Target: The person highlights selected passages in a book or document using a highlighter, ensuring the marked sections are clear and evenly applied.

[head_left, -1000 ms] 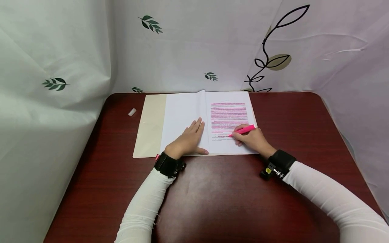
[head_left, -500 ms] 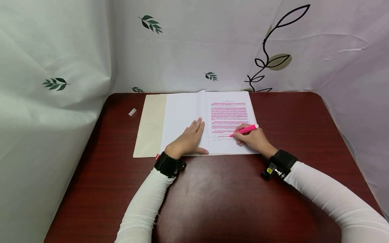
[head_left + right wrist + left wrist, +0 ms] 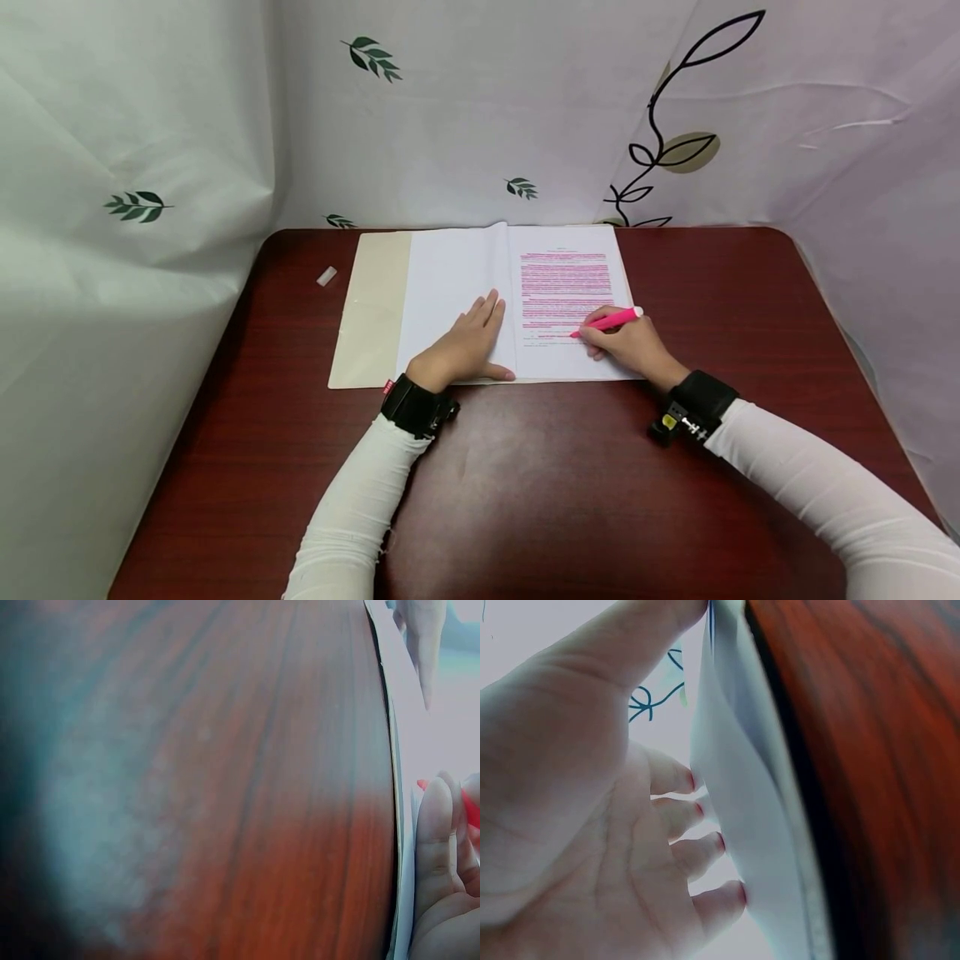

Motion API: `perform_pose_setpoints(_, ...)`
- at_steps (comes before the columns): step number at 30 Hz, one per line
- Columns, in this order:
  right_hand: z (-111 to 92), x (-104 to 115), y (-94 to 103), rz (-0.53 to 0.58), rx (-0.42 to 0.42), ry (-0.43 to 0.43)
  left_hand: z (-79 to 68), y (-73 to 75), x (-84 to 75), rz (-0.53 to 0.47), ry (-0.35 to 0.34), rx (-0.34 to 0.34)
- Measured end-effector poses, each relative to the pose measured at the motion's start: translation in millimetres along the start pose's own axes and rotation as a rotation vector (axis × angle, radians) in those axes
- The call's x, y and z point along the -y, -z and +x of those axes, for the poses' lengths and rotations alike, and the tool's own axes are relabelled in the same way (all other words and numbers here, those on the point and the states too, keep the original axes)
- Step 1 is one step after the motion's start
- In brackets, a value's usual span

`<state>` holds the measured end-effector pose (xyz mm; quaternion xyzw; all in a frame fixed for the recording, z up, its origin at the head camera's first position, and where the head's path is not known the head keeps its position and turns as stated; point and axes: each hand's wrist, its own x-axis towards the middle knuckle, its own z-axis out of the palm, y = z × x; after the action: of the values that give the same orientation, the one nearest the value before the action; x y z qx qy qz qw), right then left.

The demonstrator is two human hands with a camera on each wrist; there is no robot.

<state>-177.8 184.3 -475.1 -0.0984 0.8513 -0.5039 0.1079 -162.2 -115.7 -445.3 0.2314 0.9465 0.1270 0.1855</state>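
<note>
In the head view a cream folder lies spread on the table, with white pages inside it. The right-hand page carries printed lines, most of them coloured pink. My right hand pinches a pink highlighter, its tip down at one of the lower lines. My left hand rests on the blank left page, fingers spread and thumb reaching toward the fold. From the left wrist view, the fingertips touch the sheet, which bulges slightly near the edge.
A small white piece, perhaps an eraser, lies left of the folder on the dark red-brown table. A pale curtain with leaf prints hangs behind the table's far edge. Both wrists wear black bands.
My right hand and the highlighter have slid a little to the right along a lower line, and the pink mark there has lengthened. My left hand has stayed put.
</note>
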Motion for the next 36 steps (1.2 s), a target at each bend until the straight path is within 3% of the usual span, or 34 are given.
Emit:
perform_pose_setpoints(26, -3, -5, 8.9, -0.027, 0.002, -0.005, -1.6, 2.6, -2.4, -0.006, 0.0, 0.004)
perform_pose_setpoints(33, -19, 36, 14.6, -0.022, 0.015, -0.025, -1.7, 2.5, -2.3, -0.005, 0.002, 0.004)
perform_pose_setpoints(36, -19, 36, 15.4, -0.012, 0.009, -0.019, -1.2, 1.8, -1.9, -0.005, 0.003, 0.003)
